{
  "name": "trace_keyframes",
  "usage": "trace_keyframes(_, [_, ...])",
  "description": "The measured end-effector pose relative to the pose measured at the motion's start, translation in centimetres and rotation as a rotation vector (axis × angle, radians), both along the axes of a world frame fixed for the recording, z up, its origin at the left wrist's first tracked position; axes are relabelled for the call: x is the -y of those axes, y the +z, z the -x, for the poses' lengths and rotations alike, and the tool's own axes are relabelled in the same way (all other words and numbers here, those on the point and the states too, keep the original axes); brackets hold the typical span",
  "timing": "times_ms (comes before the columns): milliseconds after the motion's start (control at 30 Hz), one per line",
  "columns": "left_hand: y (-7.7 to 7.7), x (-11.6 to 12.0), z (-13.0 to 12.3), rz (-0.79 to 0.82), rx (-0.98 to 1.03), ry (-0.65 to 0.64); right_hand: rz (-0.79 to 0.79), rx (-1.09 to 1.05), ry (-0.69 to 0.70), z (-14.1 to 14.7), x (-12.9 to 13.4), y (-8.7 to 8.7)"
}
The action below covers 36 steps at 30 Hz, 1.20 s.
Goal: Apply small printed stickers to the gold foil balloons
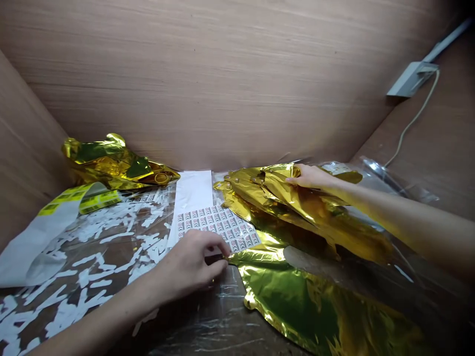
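A flat gold foil balloon (293, 296) lies at the front right. My left hand (198, 262) pinches the narrow tip at its left end between thumb and fingers. Further back, my right hand (309, 177) is closed on the upper edge of a pile of gold foil balloons (274, 198); part of its fingers is hidden by the foil. Just beyond my left hand is a sheet of small printed labels (222, 225), partly covered by the foil at its right.
More crumpled gold foil (111, 163) sits at the back left. A yellow and white label strip (63, 212) curls beside white paper scraps (87, 277). White paper (195, 188) lies at the back centre. A power socket with a cable (413, 79) hangs on the right wall.
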<state>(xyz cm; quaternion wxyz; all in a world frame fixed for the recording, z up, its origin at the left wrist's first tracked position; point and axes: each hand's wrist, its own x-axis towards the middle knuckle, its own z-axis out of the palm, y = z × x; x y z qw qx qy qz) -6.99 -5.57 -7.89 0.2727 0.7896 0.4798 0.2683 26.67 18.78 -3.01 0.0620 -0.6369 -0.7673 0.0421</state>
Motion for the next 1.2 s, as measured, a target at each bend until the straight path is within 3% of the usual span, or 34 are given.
trace_keyframes(100, [-0.6, -1.0, 1.1, -0.104, -0.109, 0.011, -0.053, 0.127, -0.044, -0.8, 1.1, 1.4])
trace_keyframes(200, [-1.2, -1.7, 1.9, -0.171, -0.157, 0.008, -0.165, 0.23, 0.042, -0.5, 6.2, 1.5])
trace_keyframes(267, [-1.5, -2.0, 2.5, -0.19, -0.202, 0.006, -0.203, 0.192, 0.274, 0.5, 11.7, 0.1])
trace_keyframes(367, [-1.8, -2.5, 3.4, -0.194, -0.279, -0.033, -0.158, -0.02, 0.605, 1.8, 20.2, -3.6])
trace_keyframes(467, [-2.0, -2.9, 3.9, -0.221, -0.317, -0.107, -0.057, -0.056, 0.843, 1.6, 24.7, -7.0])
trace_keyframes(533, [-2.1, -3.2, 4.0, -0.267, -0.318, -0.144, -0.008, -0.05, 0.905, 0.7, 24.5, -8.2])
trace_keyframes(600, [-2.1, -3.4, 3.9, -0.321, -0.311, -0.169, 0.04, -0.057, 0.961, -0.4, 22.7, -8.7])
trace_keyframes(733, [-2.1, -3.4, 3.6, -0.415, -0.304, -0.199, 0.032, -0.122, 1.134, -2.0, 18.9, -8.2])
trace_keyframes(833, [-2.0, -3.2, 3.5, -0.449, -0.328, -0.206, 0.003, -0.149, 1.197, -1.9, 18.4, -7.4])
trace_keyframes(1000, [-1.9, -3.0, 3.2, -0.498, -0.351, -0.198, -0.071, -0.139, 1.074, 0.1, 19.8, -5.9])
trace_keyframes(1200, [-2.0, -2.8, 3.1, -0.655, -0.322, -0.145, -0.236, -0.29, 0.866, 5.5, 20.2, -4.8])
